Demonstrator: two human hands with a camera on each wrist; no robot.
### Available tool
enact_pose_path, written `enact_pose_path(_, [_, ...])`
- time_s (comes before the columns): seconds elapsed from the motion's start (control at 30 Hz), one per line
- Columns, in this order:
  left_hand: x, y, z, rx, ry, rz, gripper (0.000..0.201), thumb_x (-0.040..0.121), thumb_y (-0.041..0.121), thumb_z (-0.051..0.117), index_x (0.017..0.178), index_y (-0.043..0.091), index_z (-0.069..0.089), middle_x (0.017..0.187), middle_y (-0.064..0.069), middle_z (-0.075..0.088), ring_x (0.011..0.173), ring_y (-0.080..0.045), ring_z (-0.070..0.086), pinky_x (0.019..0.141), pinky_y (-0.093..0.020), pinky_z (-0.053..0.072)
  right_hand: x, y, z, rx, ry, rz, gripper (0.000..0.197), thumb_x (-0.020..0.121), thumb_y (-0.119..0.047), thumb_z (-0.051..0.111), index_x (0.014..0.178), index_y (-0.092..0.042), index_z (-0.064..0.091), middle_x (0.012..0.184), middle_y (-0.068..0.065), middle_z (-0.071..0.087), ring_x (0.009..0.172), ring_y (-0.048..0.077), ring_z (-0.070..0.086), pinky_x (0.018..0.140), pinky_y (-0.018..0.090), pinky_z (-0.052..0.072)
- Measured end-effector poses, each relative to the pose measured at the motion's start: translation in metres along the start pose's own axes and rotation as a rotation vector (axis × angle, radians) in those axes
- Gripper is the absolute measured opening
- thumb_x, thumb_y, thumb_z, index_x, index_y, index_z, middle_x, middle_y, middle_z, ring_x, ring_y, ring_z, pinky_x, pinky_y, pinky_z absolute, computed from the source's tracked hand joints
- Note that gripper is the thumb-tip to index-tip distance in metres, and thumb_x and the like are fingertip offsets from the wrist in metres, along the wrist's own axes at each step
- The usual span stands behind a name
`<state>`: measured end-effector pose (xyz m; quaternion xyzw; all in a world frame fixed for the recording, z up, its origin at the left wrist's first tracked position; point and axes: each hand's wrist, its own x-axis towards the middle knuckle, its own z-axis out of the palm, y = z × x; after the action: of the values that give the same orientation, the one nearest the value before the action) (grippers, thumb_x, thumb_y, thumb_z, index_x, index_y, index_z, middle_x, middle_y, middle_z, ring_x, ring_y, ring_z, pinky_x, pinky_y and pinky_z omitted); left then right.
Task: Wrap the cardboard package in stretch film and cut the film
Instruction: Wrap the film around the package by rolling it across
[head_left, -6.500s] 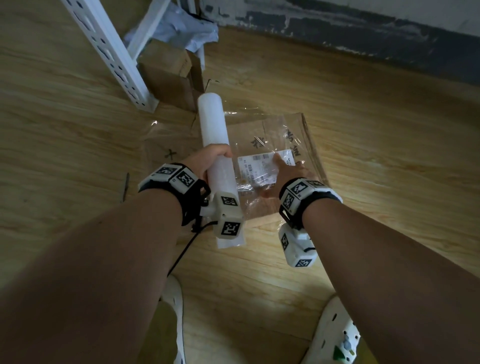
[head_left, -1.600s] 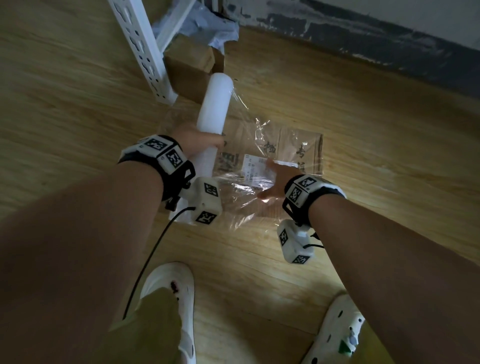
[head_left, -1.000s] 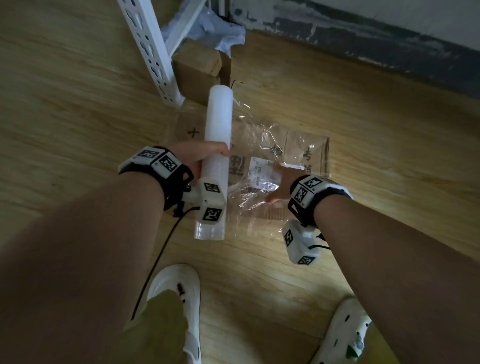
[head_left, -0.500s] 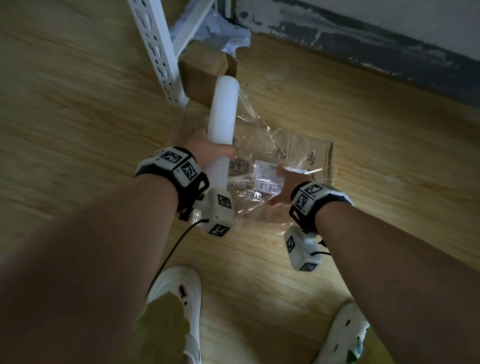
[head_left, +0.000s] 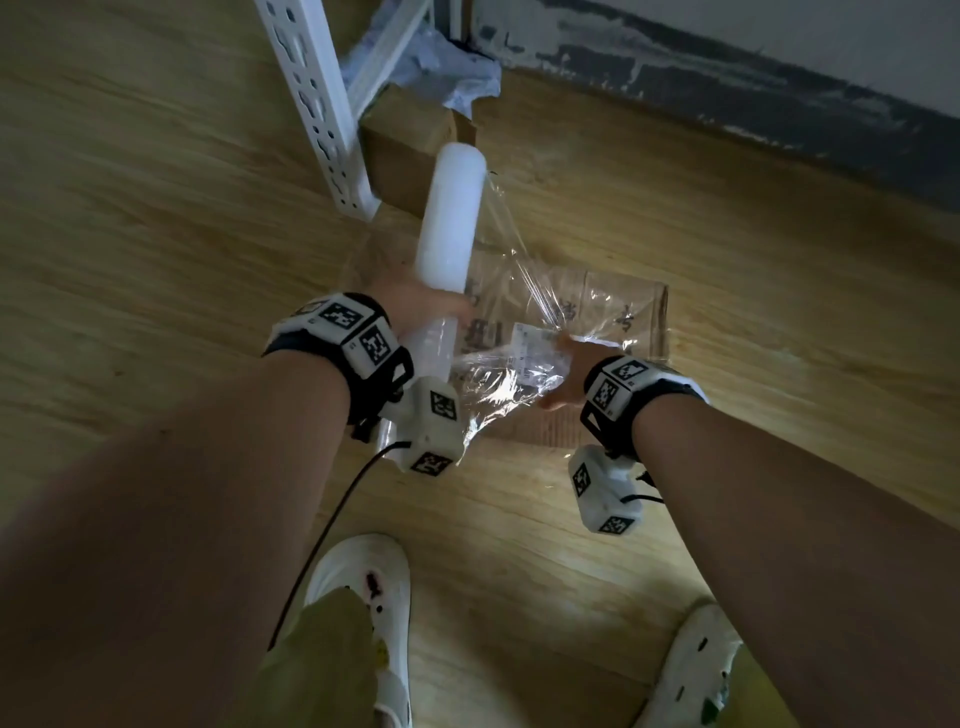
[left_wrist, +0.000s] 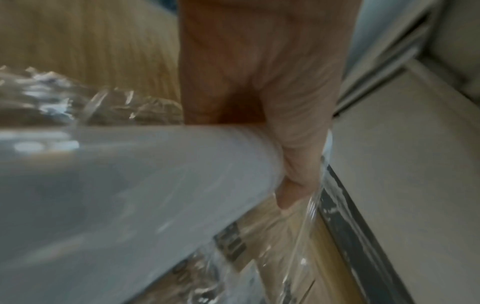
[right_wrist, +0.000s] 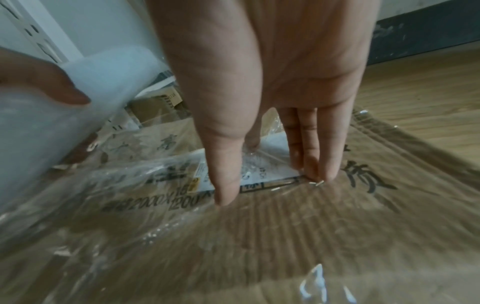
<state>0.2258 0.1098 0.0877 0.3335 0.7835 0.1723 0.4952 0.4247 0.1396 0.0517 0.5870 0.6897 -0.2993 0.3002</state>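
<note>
Feet: 2 white shoes (head_left: 366, 597) stand on the wooden floor (head_left: 156, 218) at the near edge of the head view, below the forearms.
Left hand: the left hand (head_left: 415, 306) has its fingers curled round the film roll (head_left: 449, 223), thumb (left_wrist: 298, 164) wrapped over the roll's side in the left wrist view; the grip sits low on the roll, which rises tilted away from the person.
Right hand: the right hand (head_left: 571, 371) lies with straight fingers (right_wrist: 226, 164) pressed flat onto the film-covered top of the package, fingertips on and beside the white label (right_wrist: 259, 170); it holds nothing.
Stretch film: a clear sheet (head_left: 514, 291) runs from the roll's right side down to the package, creased and shiny, bunched near the right hand.
Cardboard package: the cardboard package (head_left: 618, 312) lies flat on the floor between the 2 hands, brown with dark printed characters, its top under wrinkled film.
Left side: the package's left part is hidden behind the roll and left hand.
Beyond: a smaller brown box (head_left: 410, 140) sits on the floor just past the roll's far tip, beside a white perforated rack leg (head_left: 317, 98).
Far edge: crumpled pale plastic (head_left: 441, 67) lies above that box, and a dark baseboard (head_left: 727, 104) runs along the wall.
</note>
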Motion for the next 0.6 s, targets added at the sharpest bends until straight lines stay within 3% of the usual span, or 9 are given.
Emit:
enact_pose_path(0.07, [-0.003, -0.001, 0.000, -0.121, -0.055, -0.078, 0.081, 0.043, 0.038, 0.080, 0.115, 0.009, 0.056, 0.105, -0.009, 0.065, 0.096, -0.028, 0.065, 0.087, -0.044, 0.054, -0.003, -0.001, -0.002, -0.011, -0.007, 0.000, 0.101, 0.081, -0.037, 0.074, 0.155, -0.022, 0.007, 0.154, 0.010, 0.034, 0.135, 0.031, 0.041, 0.106, 0.041, 0.040])
enact_pose_path(0.13, [0.000, -0.004, 0.001, -0.219, -0.106, -0.118, 0.089, 0.035, 0.040, 0.075, 0.115, 0.008, 0.056, 0.102, -0.011, 0.065, 0.095, -0.030, 0.065, 0.090, -0.045, 0.053, -0.007, -0.002, -0.005, -0.015, -0.007, 0.006, 0.100, 0.083, -0.035, 0.073, 0.155, -0.020, 0.006, 0.154, 0.011, 0.034, 0.135, 0.030, 0.041, 0.105, 0.038, 0.040])
enact_pose_path(0.27, [-0.007, -0.002, -0.003, -0.406, -0.256, -0.171, 0.036, 0.079, 0.032, 0.060, 0.105, 0.007, 0.054, 0.089, -0.010, 0.058, 0.078, -0.025, 0.060, 0.072, -0.033, 0.051, -0.010, -0.007, -0.008, -0.005, 0.007, -0.004, 0.089, 0.082, -0.037, 0.073, 0.152, -0.019, 0.021, 0.144, 0.008, 0.046, 0.127, 0.028, 0.050, 0.101, 0.038, 0.042])
enact_pose_path(0.43, [-0.009, -0.004, -0.010, -0.404, -0.317, -0.173, 0.029, 0.090, 0.012, 0.052, 0.117, 0.004, 0.046, 0.097, -0.013, 0.058, 0.083, -0.027, 0.059, 0.067, -0.036, 0.049, -0.009, -0.020, -0.015, 0.095, 0.090, 0.033, 0.073, 0.079, -0.048, 0.072, 0.131, -0.002, 0.050, 0.127, 0.013, 0.060, 0.113, 0.029, 0.059, 0.092, 0.035, 0.049])
enact_pose_path(0.53, [-0.010, -0.005, -0.009, -0.425, -0.279, -0.153, 0.049, 0.077, 0.012, 0.062, 0.122, 0.002, 0.046, 0.101, -0.015, 0.057, 0.085, -0.029, 0.060, 0.070, -0.037, 0.051, -0.004, -0.033, -0.016, 0.166, 0.151, 0.049, 0.082, 0.077, -0.050, 0.073, 0.134, 0.002, 0.045, 0.129, 0.016, 0.058, 0.115, 0.030, 0.058, 0.095, 0.037, 0.051])
enact_pose_path(0.6, [-0.011, -0.009, -0.008, -0.403, -0.290, -0.166, 0.071, 0.060, 0.016, 0.064, 0.128, 0.002, 0.048, 0.097, -0.014, 0.059, 0.083, -0.030, 0.061, 0.074, -0.038, 0.052, 0.003, -0.041, -0.012, 0.244, 0.184, 0.029, 0.077, 0.077, -0.039, 0.076, 0.134, 0.001, 0.044, 0.128, 0.016, 0.057, 0.114, 0.030, 0.059, 0.089, 0.035, 0.053])
